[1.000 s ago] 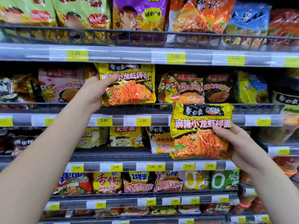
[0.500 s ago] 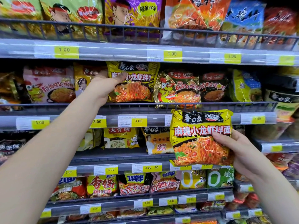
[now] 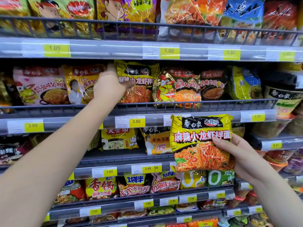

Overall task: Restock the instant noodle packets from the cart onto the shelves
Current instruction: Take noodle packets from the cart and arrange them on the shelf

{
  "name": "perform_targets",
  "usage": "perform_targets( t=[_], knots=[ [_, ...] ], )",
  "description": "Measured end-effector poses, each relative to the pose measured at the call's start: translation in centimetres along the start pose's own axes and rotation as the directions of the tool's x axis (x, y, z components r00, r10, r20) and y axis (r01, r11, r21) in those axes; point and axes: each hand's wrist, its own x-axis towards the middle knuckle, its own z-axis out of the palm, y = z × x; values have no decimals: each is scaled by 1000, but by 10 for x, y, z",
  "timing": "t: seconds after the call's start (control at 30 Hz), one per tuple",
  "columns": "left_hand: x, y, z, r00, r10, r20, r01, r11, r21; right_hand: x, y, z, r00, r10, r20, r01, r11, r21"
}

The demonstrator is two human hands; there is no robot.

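The shelved crayfish noodle packet (image 3: pixel 141 82) stands behind its shelf's wire rail (image 3: pixel 213 102). The left hand (image 3: pixel 109 86) grips its left edge, and a spicy chicken noodle packet (image 3: pixel 177 86) stands just right of it. Below and right of it, nearer the camera, the right hand (image 3: pixel 242 155) holds a second crayfish noodle packet (image 3: pixel 200 143).

Along the front edge of the second shelf (image 3: pixel 155 119) a wire rail (image 3: pixel 164 104) bars low entry; a hand could pass only above it. Behind it packets stand edge to edge, and we find free room only in the dark band under the shelf above (image 3: pixel 114 49). The left hand (image 3: pixel 109 86) fills the slot between the orange-yellow packet (image 3: pixel 80 82) and the shelved yellow packet (image 3: pixel 139 79), which it grips. The right hand (image 3: pixel 242 154) holds a second yellow packet (image 3: pixel 201 141) before the third shelf's right part, screening it. To the left of it we see the deck (image 3: pixel 123 155) bare along the front edge.
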Motion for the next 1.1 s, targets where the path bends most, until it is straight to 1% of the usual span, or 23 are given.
perform_targets(
  t=[0.03,0.1,0.17,0.23,0.27,0.33,0.5,0.67,0.73,0.9,1.1],
  knots=[
    [-1,1,0,1000,25,2,-25,997,75,0,1,0,1000,8,-4,-8,1000,-6],
    [-4,3,0,998,61,19,-63,987,149,1,2,-1,1000,15,-8,-15,1000,14],
    [-4,3,0,996,69,61,-77,988,136,0,1,2,1000,15,-6,-14,999,46],
    [-3,4,-3,990,63,129,-72,995,72,1,2,4,1000,20,-10,-19,999,40],
    [-3,4,-6,984,56,172,-68,995,69,1,2,6,1000,22,-9,-21,999,35],
    [-2,6,-10,973,48,224,-78,989,126,2,2,7,1000,23,-10,-22,999,25],
    [2,7,-1,981,49,190,-87,976,200,5,2,9,1000,22,-10,-22,1000,20],
    [18,15,9,972,-56,227,-3,968,249,8,2,7,1000,16,-5,-16,1000,-14],
    [22,18,13,968,-71,241,3,962,273,9,2,6,1000,24,-15,-24,999,-27],
    [21,17,23,976,-25,218,-49,944,327,11,2,5,1000,19,-22,-19,1000,-15],
    [16,13,21,977,9,211,-79,942,326,15,-1,14,999,1,-35,-1,1000,-15]
  ],
)
